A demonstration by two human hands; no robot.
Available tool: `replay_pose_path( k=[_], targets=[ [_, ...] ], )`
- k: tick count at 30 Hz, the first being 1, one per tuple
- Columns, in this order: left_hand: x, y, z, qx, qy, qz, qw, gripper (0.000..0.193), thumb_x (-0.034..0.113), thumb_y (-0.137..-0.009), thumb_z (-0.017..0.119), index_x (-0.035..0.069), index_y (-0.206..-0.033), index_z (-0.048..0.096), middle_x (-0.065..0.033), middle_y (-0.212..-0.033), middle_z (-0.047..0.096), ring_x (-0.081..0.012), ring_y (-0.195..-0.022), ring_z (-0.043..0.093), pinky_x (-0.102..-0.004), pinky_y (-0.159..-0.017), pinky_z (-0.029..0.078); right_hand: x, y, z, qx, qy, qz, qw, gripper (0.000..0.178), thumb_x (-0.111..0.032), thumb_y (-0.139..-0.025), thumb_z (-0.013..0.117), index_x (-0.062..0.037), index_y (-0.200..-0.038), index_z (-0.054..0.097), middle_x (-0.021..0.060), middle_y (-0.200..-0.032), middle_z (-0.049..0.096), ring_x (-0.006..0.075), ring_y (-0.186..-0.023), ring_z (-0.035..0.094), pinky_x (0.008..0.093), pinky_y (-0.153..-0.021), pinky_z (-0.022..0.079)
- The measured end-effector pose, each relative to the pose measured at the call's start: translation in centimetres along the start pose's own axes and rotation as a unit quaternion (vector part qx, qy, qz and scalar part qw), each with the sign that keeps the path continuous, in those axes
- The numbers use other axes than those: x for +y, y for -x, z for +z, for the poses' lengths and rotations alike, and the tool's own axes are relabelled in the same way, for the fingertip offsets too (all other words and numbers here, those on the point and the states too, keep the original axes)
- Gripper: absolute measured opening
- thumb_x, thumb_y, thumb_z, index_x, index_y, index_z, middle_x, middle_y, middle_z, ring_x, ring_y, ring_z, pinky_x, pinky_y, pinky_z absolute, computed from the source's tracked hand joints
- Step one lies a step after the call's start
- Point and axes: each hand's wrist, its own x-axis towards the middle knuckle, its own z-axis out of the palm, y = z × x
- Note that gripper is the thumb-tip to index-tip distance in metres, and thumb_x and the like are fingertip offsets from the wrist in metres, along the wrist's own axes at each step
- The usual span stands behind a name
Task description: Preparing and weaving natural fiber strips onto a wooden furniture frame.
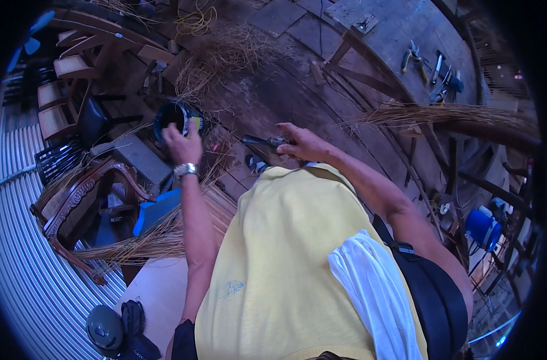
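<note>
At the left, my left hand (184,145) reaches over the near rim of a dark round bucket (163,117), which has a yellow patch on its side. The fingers look apart and nothing shows in them; whether they touch the rim is unclear. My right hand (303,144) is closed around a tool with a long dark tapering end (256,141) and a shinier part by the fingers. Its exact kind is hard to make out. The tool points left toward the bucket, above the wooden floor.
A heap of thin brown strands (225,57) lies beyond the bucket. Carved chair frames (84,207) and a strand bundle (141,247) are at the left. At the far right, a table (399,30) bears pliers (414,58) and a hammer (437,66), with another strand bundle (441,114) nearer.
</note>
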Motion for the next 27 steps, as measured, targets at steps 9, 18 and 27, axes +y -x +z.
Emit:
replay_pose_path(
  k=[9,18,27],
  targets=[
    [2.7,19.7,-0.2,-0.482,0.439,-0.105,0.751,0.025,0.023,-0.097,0.055,0.001,-0.104,0.064,0.0007,-0.075,0.06,-0.0061,-0.067,0.054,-0.0219,-0.061,0.044,5.3,-4.6,-1.6,0.051,-0.033,0.015,0.998,0.049,-0.023,-0.089,0.068,-0.0046,-0.13,0.048,0.0065,-0.079,0.064,0.0114,-0.067,0.057,0.0299,-0.057,0.046],
    [-24.3,37.5,-26.8,-0.435,0.101,-0.37,0.815,0.022,0.023,-0.093,0.057,0.002,-0.094,0.065,0.0003,-0.069,0.056,-0.0087,-0.062,0.051,-0.0255,-0.057,0.043,7.6,-9.3,-18.3,0.018,0.143,0.11,0.983,0.025,-0.023,-0.091,0.064,-0.0056,-0.108,0.061,0.0031,-0.073,0.058,0.0117,-0.059,0.053,0.0286,-0.05,0.042],
    [-13.4,30.7,-17.6,-0.403,0.105,-0.325,0.849,0.03,0.027,-0.092,0.055,-0.002,-0.093,0.061,-0.0124,-0.075,0.061,-0.0189,-0.067,0.059,-0.0357,-0.065,0.048,3.7,-13.7,-13.8,0.238,0.346,-0.031,0.907,0.036,-0.037,-0.088,0.063,-0.0013,-0.09,0.059,0.0191,-0.083,0.065,0.0284,-0.078,0.064,0.0411,-0.068,0.048]
  ],
)
